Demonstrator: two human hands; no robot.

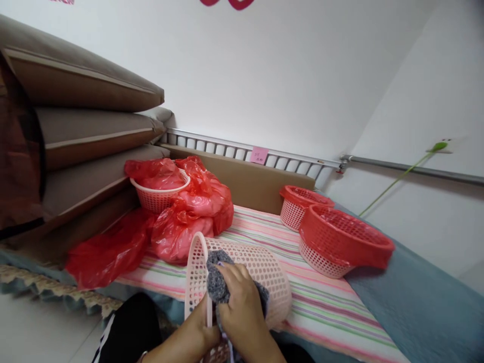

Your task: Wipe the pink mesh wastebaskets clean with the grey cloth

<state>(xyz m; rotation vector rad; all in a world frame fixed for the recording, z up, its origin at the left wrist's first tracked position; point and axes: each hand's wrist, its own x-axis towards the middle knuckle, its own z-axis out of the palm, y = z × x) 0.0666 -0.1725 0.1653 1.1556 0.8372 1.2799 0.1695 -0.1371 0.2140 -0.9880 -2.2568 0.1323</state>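
Observation:
A pale pink perforated plastic basket (260,262) lies tipped on its side at the front edge of the bed, its round mouth facing left. My left hand (200,322) grips its rim from below, the fingers partly hidden behind the plastic. Bunched under my right hand (240,297) is a grey cloth (217,282), pressed against the basket's outer side near the rim. One end of the cloth hangs down past my wrist.
Red plastic bags (196,201) with a pink basket (155,196) stand at back left, beside stacked cushions (94,131). At right are two baskets with red bags over their rims, a nearer one (325,257) and a farther one (291,214). Beneath lies a striped sheet (321,307).

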